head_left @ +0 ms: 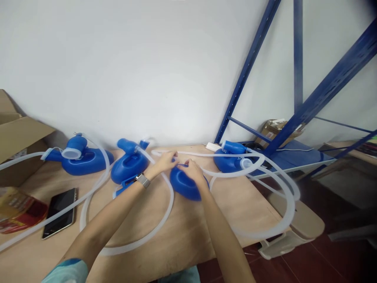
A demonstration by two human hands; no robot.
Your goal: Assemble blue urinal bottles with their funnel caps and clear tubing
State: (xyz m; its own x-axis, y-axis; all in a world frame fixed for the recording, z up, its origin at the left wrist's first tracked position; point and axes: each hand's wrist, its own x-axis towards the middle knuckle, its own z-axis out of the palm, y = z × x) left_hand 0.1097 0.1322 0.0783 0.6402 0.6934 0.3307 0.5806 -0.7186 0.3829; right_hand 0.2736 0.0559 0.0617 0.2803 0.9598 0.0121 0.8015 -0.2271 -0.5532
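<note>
In the middle of the table, a blue plastic urinal bottle (183,184) lies between my two hands. My right hand (191,171) is closed over its top end, fingers curled down on it. Just left of that, my left hand (167,162) pinches a small blue part (174,159) at the bottle's neck; its exact shape is hidden by the fingers. Left of my left wrist, another blue urinal bottle (129,167) stands with a translucent white hose (169,208) looping around the table in front of it.
More blue urinal bottles stand at the left (97,160) and the right (226,162), with a hose (290,204) hanging past the table edge. A phone (60,212), a red-labelled jar (20,212) and an open carton (26,133) are left. A blue rack (250,67) and stool (306,220) are right.
</note>
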